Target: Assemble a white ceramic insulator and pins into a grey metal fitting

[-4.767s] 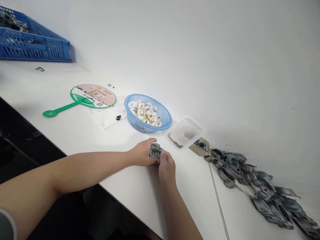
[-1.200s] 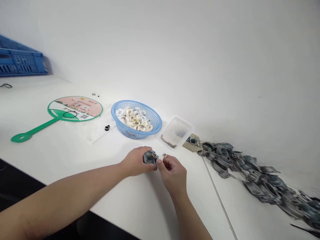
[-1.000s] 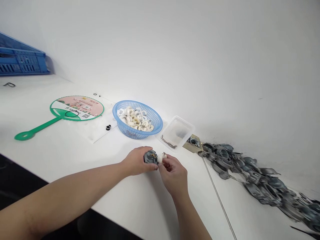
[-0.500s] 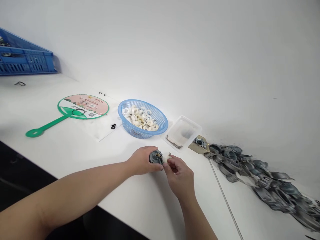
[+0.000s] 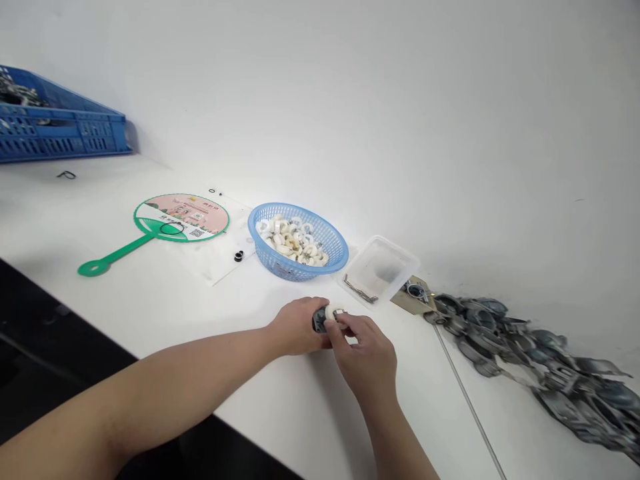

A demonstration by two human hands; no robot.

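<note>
My left hand (image 5: pixel 299 325) is closed round a small grey metal part (image 5: pixel 319 321) that rests on the white table (image 5: pixel 150 300). My right hand (image 5: pixel 364 352) pinches a white ring-shaped piece (image 5: pixel 334 311) and holds it on top of the metal part. Most of the part is hidden by my fingers. Just behind my hands stands a blue basket (image 5: pixel 299 241) full of several white ring pieces.
A clear plastic tray (image 5: pixel 379 270) with thin metal pins sits right of the basket. A heap of grey metal castings (image 5: pixel 530 360) runs along the wall to the right. A green hand fan (image 5: pixel 165 223), a blue crate (image 5: pixel 55 123) and a thin rod (image 5: pixel 465 393) also lie here.
My right hand has brought the white ring piece from beside the metal part onto its top. My left hand keeps its hold. The view has shifted slightly.
</note>
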